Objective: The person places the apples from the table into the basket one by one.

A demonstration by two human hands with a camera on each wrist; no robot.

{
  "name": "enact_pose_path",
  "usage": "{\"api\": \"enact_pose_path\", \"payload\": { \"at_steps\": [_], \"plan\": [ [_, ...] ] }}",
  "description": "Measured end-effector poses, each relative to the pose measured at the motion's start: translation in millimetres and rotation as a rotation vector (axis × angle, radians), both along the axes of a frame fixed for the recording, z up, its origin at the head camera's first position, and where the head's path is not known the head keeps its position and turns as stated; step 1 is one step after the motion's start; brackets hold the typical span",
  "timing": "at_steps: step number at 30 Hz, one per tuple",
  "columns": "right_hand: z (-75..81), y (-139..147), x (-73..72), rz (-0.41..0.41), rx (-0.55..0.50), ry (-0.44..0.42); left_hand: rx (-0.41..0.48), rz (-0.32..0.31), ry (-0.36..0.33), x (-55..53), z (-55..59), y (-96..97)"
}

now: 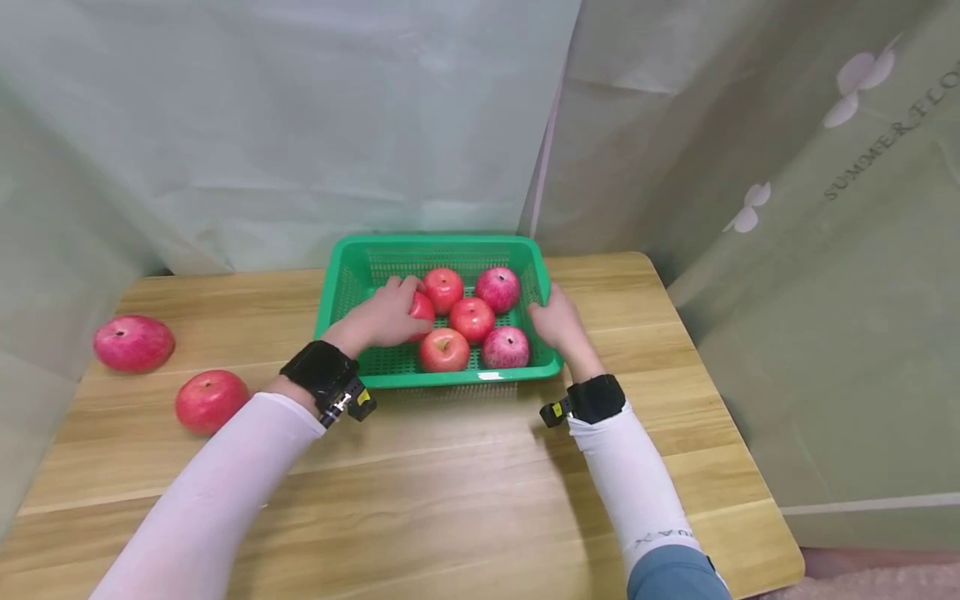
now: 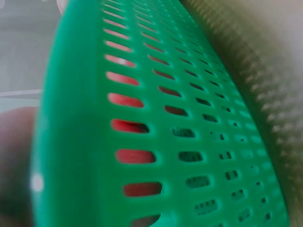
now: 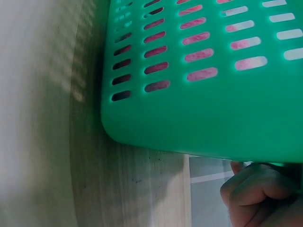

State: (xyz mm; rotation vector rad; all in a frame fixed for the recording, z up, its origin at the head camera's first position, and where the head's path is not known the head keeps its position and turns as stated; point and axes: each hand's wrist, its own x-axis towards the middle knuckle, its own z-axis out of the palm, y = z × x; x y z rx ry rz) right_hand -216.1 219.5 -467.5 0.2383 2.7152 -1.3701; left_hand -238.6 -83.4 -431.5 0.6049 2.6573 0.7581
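A green plastic basket [image 1: 438, 380] with slotted walls stands on the table and holds several apples. My left hand [image 1: 386, 312] reaches over its left side and grips a red apple [image 1: 422, 315], mostly covered by the fingers. Beside that one lie a red apple [image 1: 443, 290], a second red apple [image 1: 472, 320] and a paler one [image 1: 444, 350]. Two darker pink, speckled fruits, one at the back [image 1: 498, 289] and one in front [image 1: 506, 347], sit along the right side. With curled fingers, my right hand [image 1: 557, 321] holds the basket's right rim; the right wrist view shows this hand [image 3: 260, 194] below the rim.
On the wooden table [image 1: 450, 500], left of the basket, lie a dark pink fruit [image 1: 133, 343] and a red apple [image 1: 212, 402], the latter close to my left forearm. A pale curtain [image 1: 337, 125] hangs behind the table, and another patterned curtain [image 1: 825, 333] hangs along the right.
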Motion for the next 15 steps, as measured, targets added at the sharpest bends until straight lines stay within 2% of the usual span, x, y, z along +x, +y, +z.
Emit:
{"api": "enact_pose_path", "payload": {
  "at_steps": [8,15],
  "plan": [
    [0.2,-1.1,5.3,-0.001,-0.004,-0.004,-0.005,-0.001,-0.006,3.1,-7.7,-1.6],
    [-1.1,1.3,7.4,-0.004,-0.005,-0.007,0.01,0.013,-0.03,2.7,-8.5,0.1]
  ]
}}
